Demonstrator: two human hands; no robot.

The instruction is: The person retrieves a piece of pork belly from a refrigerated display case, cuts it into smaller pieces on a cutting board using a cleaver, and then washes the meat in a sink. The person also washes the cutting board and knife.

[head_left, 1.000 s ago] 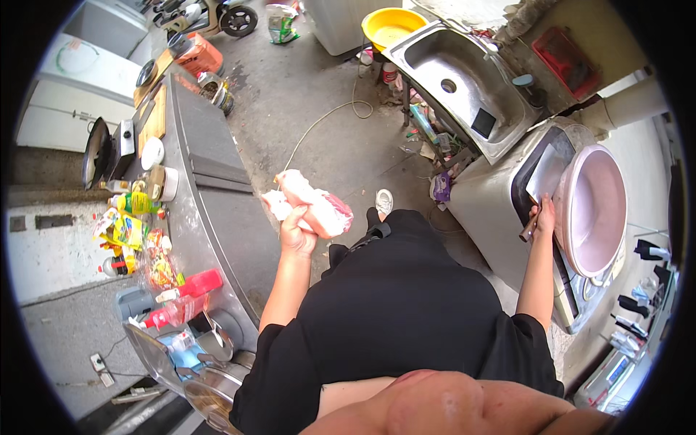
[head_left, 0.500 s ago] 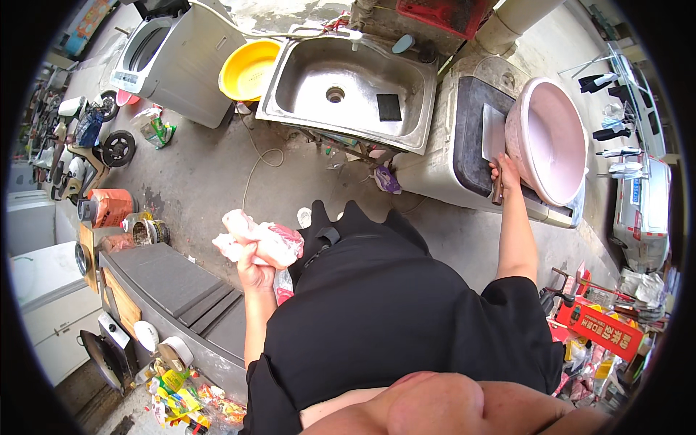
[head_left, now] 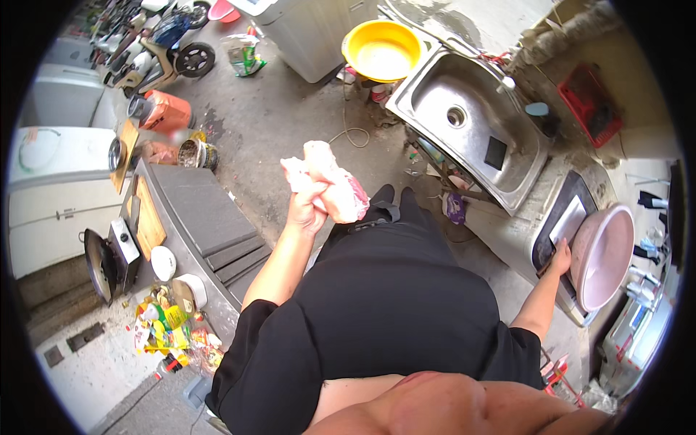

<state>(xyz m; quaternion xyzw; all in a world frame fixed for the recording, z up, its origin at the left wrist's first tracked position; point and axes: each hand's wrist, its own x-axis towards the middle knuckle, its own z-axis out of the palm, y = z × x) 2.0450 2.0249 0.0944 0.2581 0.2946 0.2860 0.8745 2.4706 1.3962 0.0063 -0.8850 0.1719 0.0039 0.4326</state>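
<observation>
pink-white, lumpy raw meat is pinched by my left hand; my right hand grips a broad metal cleaver.

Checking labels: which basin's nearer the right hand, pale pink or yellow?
The pale pink basin, beside the right hand; the yellow basin is farther off, by the sink.

Bright, diffuse daylight, sheen on the steel sink, soft shadows, fisheye-bent edges, black corners.
</observation>
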